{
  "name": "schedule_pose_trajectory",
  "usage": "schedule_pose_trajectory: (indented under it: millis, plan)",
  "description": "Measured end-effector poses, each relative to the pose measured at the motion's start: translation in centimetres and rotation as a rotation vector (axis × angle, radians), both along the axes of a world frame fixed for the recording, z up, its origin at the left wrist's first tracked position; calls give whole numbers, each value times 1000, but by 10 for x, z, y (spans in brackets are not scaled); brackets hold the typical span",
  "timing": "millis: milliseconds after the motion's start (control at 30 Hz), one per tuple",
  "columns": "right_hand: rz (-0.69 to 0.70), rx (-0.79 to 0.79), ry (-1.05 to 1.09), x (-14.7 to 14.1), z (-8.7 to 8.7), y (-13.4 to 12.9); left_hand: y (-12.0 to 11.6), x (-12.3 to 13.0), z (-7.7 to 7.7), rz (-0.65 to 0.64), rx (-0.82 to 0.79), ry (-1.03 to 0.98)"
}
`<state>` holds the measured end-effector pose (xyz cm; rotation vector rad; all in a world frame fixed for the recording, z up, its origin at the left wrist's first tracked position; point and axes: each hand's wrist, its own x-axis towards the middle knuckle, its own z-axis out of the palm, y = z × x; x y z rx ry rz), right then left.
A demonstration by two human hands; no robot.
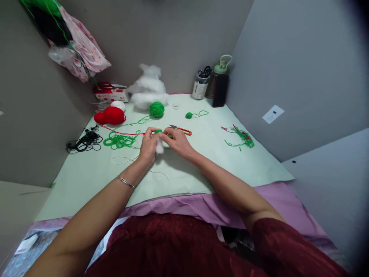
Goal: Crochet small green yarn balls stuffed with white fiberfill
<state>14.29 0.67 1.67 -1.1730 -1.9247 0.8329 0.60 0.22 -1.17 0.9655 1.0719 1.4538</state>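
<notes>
Near the middle of the table, my left hand (148,147) pinches a small green yarn piece (158,131) from the left. White stuffing (159,145) hangs from that piece, between the hands. My right hand (177,141) is closed at the piece's right side, its fingertips touching the green yarn and the top of the stuffing. Just beyond the right hand lie orange thread snips (184,131) with their blades pointing left. A green yarn ball (157,110) sits farther back. Loose green yarn (121,141) is coiled left of my left hand.
Red yarn (111,115), black cord (85,141) and a pile of stuffing (149,88) lie at the left and back. A pen jar (200,86), a bottle (221,69) and a phone (220,90) stand at the back right. Yarn scraps (242,137) lie right.
</notes>
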Motion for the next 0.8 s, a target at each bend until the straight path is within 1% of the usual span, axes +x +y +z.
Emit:
schedule_pose_trajectory:
  millis: [100,267,433,533,600,700,800]
  plan:
    - [-24,-46,55,1,-6,9,-2,0,-1,-10,9,13]
    - [-63,-42,48,3,-12,14,-7,-3,3,-94,15,-12]
    - [-98,-20,-29,6,-7,10,-10,-5,15,-224,-60,-52]
    - [-56,21,-96,9,-2,6,-9,-7,18,-269,-101,-67]
    - [5,44,-133,8,0,2,-6,-8,17,-254,-113,-68]
    - [66,68,-169,4,2,-5,-2,-7,11,-181,-116,-53]
    - [56,74,-188,-1,2,-8,0,-4,4,-108,-101,-40]
